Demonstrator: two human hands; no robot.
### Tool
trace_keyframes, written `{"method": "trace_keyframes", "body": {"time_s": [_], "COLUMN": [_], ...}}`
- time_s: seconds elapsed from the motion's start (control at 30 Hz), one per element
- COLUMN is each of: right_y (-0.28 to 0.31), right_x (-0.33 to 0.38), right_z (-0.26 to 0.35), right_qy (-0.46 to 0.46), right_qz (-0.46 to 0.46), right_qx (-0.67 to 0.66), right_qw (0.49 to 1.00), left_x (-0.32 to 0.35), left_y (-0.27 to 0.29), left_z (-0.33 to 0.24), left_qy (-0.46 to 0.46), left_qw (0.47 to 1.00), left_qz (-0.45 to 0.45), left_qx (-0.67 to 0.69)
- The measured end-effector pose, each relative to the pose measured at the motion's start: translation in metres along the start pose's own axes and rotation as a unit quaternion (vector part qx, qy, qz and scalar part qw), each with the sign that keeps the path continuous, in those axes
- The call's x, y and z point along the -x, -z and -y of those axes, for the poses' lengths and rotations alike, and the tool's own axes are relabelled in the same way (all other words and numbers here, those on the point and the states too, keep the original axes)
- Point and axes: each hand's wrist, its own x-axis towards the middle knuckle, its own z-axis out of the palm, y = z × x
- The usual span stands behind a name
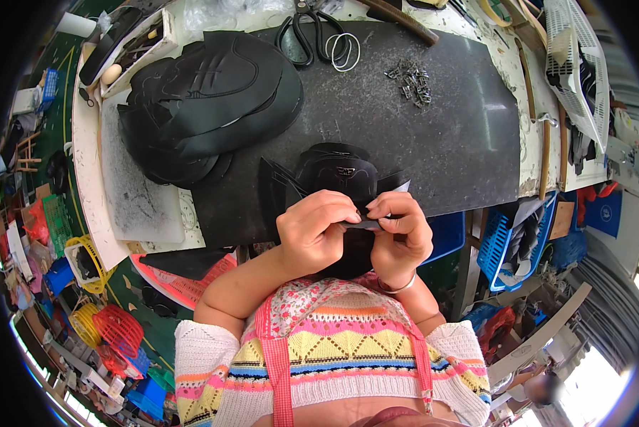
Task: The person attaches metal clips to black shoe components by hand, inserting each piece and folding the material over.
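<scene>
Close in front of my body, at the mat's near edge, my left hand [313, 226] and my right hand [402, 231] are close together. Between their fingertips they pinch the edge of a black leather-like piece [362, 223]. How far that piece reaches below my hands is hard to see. Just beyond my fingers lies a curved black piece [337, 173] with a small shiny metal fitting on it. Flat dark flaps [275, 186] stick out to its left. Farther off to the right is a pile of small metal fittings [412, 82] on the black mat [469, 135].
A tall stack of shaped black pieces [212, 99] covers the left of the mat, partly over a white board [138, 206]. Black-handled scissors [301, 35] and a white ring [343, 60] lie at the far side. A blue basket [515, 245] stands lower right.
</scene>
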Motion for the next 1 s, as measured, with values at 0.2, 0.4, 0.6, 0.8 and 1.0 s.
{"method": "trace_keyframes", "body": {"time_s": [0.2,0.4,0.6,0.8,1.0], "right_y": [-0.003,-0.005,-0.006,-0.003,0.000], "right_x": [-0.004,-0.003,-0.001,-0.001,-0.004], "right_z": [0.001,0.001,0.002,-0.003,0.000], "right_qy": [0.101,0.077,0.088,0.141,0.132], "right_qz": [-0.019,-0.024,-0.017,0.018,0.058], "right_qx": [0.129,0.119,0.111,0.101,0.105], "right_qw": [0.986,0.990,0.990,0.985,0.984], "left_x": [-0.002,-0.002,-0.004,-0.007,-0.022], "left_y": [-0.001,0.001,0.001,0.009,0.020], "left_z": [-0.003,0.000,0.000,0.000,-0.012], "left_qy": [0.022,-0.046,-0.039,-0.026,0.198], "left_qw": [0.999,0.997,0.998,0.999,0.975], "left_qz": [-0.032,-0.039,-0.026,0.026,0.096], "left_qx": [-0.024,-0.051,-0.050,-0.025,0.035]}}
